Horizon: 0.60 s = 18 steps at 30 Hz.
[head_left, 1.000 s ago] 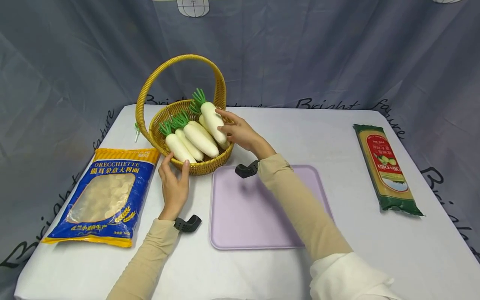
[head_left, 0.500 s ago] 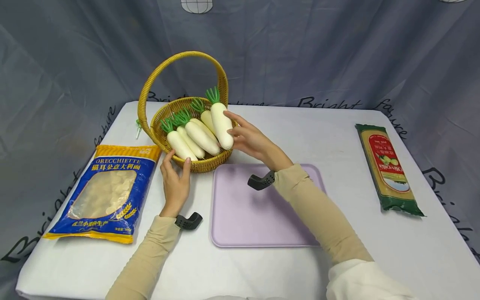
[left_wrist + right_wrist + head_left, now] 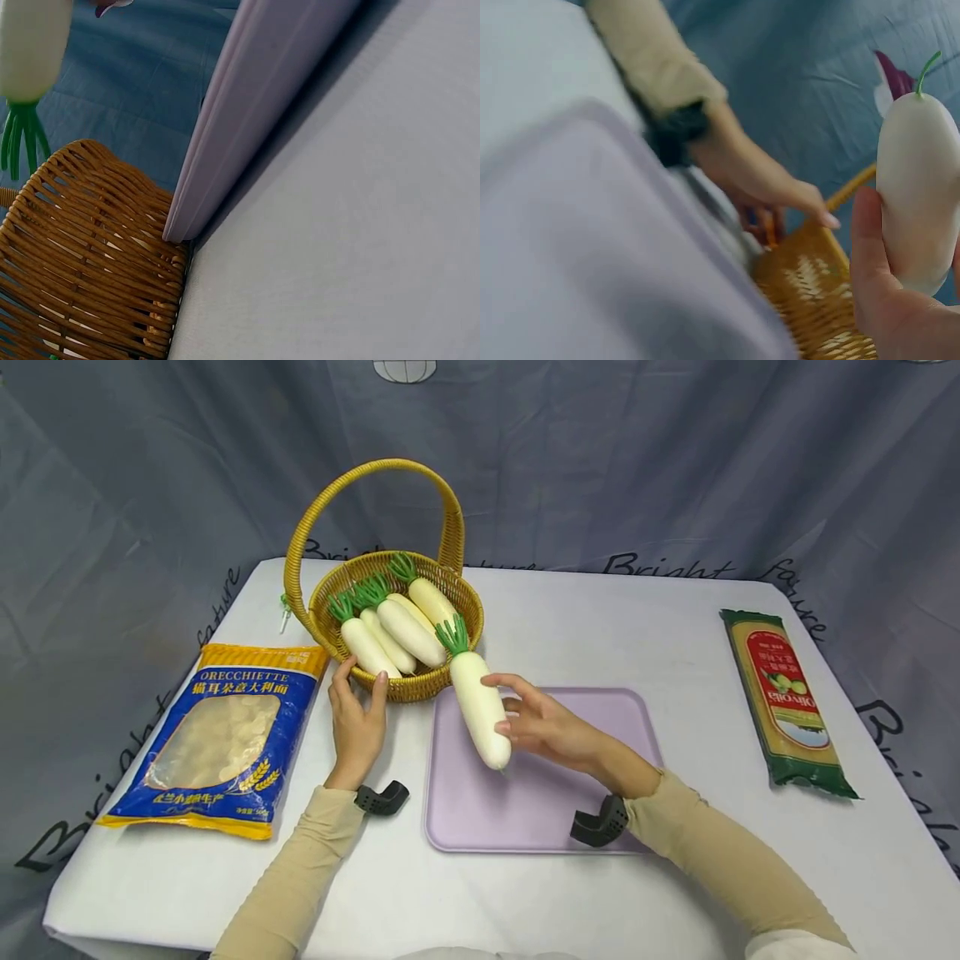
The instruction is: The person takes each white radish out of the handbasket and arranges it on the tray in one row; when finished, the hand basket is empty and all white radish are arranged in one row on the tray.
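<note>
R hand [image 3: 553,727] pinches long white green-topped radish [image 3: 478,706] btwn it & L hand [image 3: 357,728], spread against golden wicker basket [image 3: 411,691].

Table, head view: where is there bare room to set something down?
Bare: table between tray and packet, beyond the right sleeve; behind the tray, right of the basket. Crowded: the left, with bag, basket and left hand; the right hand and held radish hang over the tray.
</note>
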Motion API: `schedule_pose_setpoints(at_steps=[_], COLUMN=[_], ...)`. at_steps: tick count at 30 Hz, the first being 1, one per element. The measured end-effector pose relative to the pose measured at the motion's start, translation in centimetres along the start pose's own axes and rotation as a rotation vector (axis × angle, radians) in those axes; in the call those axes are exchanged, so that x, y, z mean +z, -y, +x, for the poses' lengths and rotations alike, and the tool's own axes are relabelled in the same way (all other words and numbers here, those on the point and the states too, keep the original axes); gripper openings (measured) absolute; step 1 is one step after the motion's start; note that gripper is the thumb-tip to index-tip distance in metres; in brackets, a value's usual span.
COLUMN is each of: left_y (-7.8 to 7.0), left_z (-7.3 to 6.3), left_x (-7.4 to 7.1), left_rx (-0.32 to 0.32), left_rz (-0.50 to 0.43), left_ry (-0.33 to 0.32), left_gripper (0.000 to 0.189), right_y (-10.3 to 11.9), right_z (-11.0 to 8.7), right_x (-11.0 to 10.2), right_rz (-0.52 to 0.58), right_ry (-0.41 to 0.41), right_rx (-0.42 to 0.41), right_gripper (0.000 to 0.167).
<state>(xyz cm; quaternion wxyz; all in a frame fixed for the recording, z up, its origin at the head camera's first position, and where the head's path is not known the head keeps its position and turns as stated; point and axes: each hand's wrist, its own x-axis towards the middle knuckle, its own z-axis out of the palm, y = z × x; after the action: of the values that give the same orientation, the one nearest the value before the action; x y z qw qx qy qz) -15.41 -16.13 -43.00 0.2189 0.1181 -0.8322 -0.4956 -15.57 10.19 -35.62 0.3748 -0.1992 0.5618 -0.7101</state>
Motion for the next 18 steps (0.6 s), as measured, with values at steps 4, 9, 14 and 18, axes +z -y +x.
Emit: schedule_pose_setpoints(at_steps=[4, 9, 14, 18], left_y=[0.2, 0.1, 0.0, 0.0], left_z=[0.1, 0.0, 0.1, 0.1], left_x=[0.0, 0.1, 0.0, 0.0], left_rx=[0.0, 0.018, 0.024, 0.022], left_rz=[0.002, -0.009, -0.019, -0.007], left_ry=[-0.004, -0.005, -0.008, -0.014], left_gripper=[0.056, 0.056, 0.057, 0.055], right_y=[-2.3, -4.6, -6.2, -7.0], right_z=[-2.0, -3.2, -2.1, -0.8], right_x=[0.5, 1.1, 2.0, 3.0], right_rz=[-0.109, -0.184, -0.244, -0.338], right_ry=[0.017, 0.008, -0.044, -0.083], right_rx=[-0.01, -0.001, 0.043, 0.047], right_gripper=[0.056, 0.058, 0.059, 0.06])
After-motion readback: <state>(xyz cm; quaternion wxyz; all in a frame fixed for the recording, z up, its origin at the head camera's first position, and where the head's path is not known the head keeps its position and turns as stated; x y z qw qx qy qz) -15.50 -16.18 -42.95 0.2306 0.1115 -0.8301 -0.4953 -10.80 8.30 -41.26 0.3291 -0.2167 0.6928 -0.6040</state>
